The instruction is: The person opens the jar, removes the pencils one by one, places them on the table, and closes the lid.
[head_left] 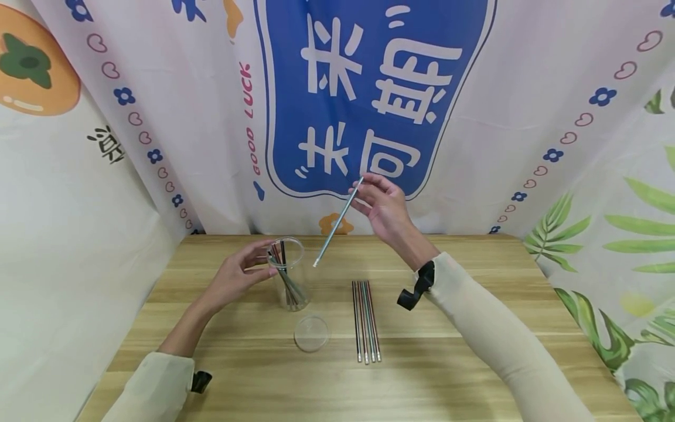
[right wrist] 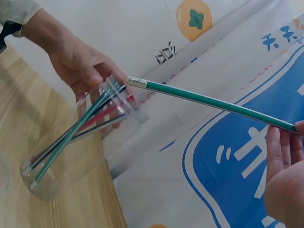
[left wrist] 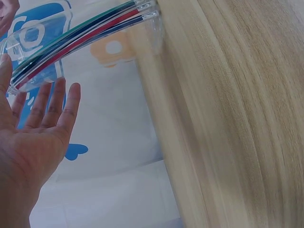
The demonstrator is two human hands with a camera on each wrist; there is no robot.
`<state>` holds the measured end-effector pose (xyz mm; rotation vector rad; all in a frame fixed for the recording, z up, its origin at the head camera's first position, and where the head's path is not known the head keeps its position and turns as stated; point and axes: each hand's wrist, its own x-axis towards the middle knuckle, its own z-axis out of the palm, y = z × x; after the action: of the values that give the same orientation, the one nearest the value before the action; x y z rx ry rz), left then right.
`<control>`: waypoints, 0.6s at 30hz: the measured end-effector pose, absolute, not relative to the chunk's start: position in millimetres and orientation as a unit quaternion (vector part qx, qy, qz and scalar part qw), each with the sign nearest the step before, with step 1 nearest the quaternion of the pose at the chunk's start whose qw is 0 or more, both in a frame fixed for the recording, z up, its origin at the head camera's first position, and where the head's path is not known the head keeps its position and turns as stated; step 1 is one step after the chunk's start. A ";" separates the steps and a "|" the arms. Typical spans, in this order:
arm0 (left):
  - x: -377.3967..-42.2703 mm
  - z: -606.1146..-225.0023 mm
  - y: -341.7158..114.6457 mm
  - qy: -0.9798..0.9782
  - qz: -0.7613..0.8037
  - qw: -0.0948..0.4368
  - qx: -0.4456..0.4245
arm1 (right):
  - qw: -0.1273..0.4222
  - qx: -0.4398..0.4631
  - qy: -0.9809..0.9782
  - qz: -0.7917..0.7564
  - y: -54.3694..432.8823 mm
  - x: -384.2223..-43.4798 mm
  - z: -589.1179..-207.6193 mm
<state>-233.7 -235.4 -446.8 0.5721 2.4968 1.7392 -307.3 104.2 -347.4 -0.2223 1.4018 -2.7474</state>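
A green pencil (right wrist: 209, 100) is held at one end by my right hand (head_left: 387, 214), thumb against fingers, above the table. Its silver ferrule and white eraser end slant down toward a clear jar (head_left: 296, 281). Upright on the table, that jar contains several pencils (right wrist: 78, 126) in green, red and dark colours. Around the jar's upper left side, my left hand (head_left: 242, 269) has its thumb in front and fingers behind; the left wrist view shows the fingers (left wrist: 47, 107) fairly straight near the rim. The held pencil is outside the jar.
A round clear lid (head_left: 311, 333) lies flat in front of the jar. To its right, several pencils (head_left: 366, 321) lie side by side, erasers toward me. The wooden table (head_left: 253, 375) ends at a printed curtain (head_left: 221, 193) behind.
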 end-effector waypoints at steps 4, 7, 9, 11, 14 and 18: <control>-232.5 -446.6 -236.6 0.810 0.558 0.025 0.179 | 0.031 -0.065 0.472 -0.878 111.6 -305.2 -352.7; -232.0 -446.9 -236.9 0.811 0.557 0.026 0.177 | 0.040 -0.066 0.490 -0.869 117.3 -302.1 -356.5; -231.8 -446.9 -236.8 0.812 0.556 0.027 0.176 | 0.047 -0.066 0.499 -0.863 121.1 -300.2 -359.4; -231.7 -446.8 -236.5 0.812 0.556 0.026 0.175 | 0.050 -0.068 0.510 -0.856 124.6 -298.5 -362.5; -231.9 -446.5 -235.6 0.813 0.554 0.025 0.176 | 0.055 -0.071 0.522 -0.848 130.1 -296.5 -368.1; -232.4 -446.4 -235.0 0.814 0.553 0.020 0.179 | 0.060 -0.080 0.545 -0.833 138.2 -293.3 -377.0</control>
<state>-232.4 -235.0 -446.4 0.5567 2.5244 1.7146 -293.3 138.2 -377.0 -0.2416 1.6486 -2.5197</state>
